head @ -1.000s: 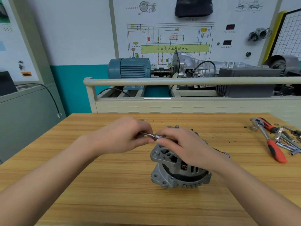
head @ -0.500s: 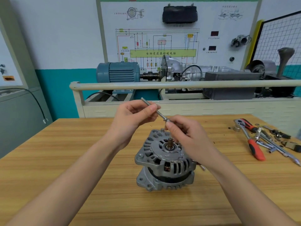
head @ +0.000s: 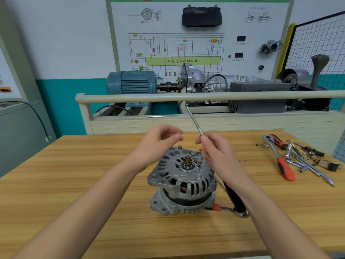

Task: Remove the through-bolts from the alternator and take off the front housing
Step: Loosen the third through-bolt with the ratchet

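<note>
The grey alternator (head: 182, 181) stands upright on the wooden table (head: 74, 184), its shaft pointing up. A long thin through-bolt (head: 193, 120) sticks up and to the left from my right hand (head: 214, 150), which pinches its lower end above the alternator's far right edge. My left hand (head: 158, 141) hovers just left of it, over the housing's far left side, with fingers loosely curled and holding nothing. The two hands are apart.
A black-handled tool (head: 236, 200) with a red part lies against the alternator's right side. A red-handled ratchet (head: 280, 157) and several sockets and small parts lie at the table's right. Behind the table stands a training bench with a rail (head: 205, 96) and a blue motor (head: 134, 82).
The left hand has let go of the through-bolt, which now sits in the right hand alone and points steeply upward. Both hands have risen off the alternator.
</note>
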`<state>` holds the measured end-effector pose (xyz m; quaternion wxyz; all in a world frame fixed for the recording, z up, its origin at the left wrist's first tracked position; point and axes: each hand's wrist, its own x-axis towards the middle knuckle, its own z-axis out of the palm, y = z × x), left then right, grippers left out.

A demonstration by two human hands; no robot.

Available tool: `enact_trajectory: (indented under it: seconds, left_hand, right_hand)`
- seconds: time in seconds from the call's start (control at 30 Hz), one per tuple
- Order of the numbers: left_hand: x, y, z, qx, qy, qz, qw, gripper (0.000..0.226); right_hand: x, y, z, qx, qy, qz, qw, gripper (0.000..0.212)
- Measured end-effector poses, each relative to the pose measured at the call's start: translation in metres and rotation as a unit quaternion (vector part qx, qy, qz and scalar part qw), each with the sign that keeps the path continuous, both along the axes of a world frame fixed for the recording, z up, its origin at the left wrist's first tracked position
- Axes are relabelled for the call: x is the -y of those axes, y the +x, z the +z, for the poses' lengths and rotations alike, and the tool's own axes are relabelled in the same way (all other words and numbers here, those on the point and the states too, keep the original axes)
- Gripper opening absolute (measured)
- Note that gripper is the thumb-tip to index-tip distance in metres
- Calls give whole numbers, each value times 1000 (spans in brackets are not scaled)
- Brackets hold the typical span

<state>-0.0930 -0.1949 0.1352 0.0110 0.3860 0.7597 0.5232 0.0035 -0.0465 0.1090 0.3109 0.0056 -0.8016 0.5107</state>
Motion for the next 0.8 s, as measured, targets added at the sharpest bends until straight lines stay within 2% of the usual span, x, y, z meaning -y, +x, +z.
enact_trajectory:
  seconds: [0.07,0.17,0.23,0.4,0.47,0.57,0.63,0.73,0.8]
  left_hand:
    - [2,-10,-14,-34,-71,46,996,21]
    - [2,-14,-33,-31,-163,6,986,42]
    - [2,-12,-42,-26,-186,-34,982,59]
    - [2,-10,-43,-43,-217,-43,974,93]
    - [2,-9,-42,-39,-224,-50,973,103]
    - [3,-9,-45,-13,-188,-39,981,114]
    - [3,-13,-47,18,-154,-37,987,109]
    - [0,-16,-52,27,-133,-27,990,97]
    - [-2,-15,-55,8,-112,18,993,110]
  right_hand:
    - [-5,-1,-7,25,-34,-11,999,15]
    - [-7,-4,-11,42,-51,-18,998,10]
    - [-8,-6,-11,44,-56,-26,997,11]
    - [-17,-12,-1,49,-104,-24,993,17]
    - [-20,-16,3,74,-65,-16,995,18]
    - [-19,-25,4,141,63,-1,988,15]
    - [-18,-30,0,175,130,11,976,15]
    - [-17,-34,-4,203,163,9,965,17]
    - [-16,-35,-2,213,183,-1,960,18]
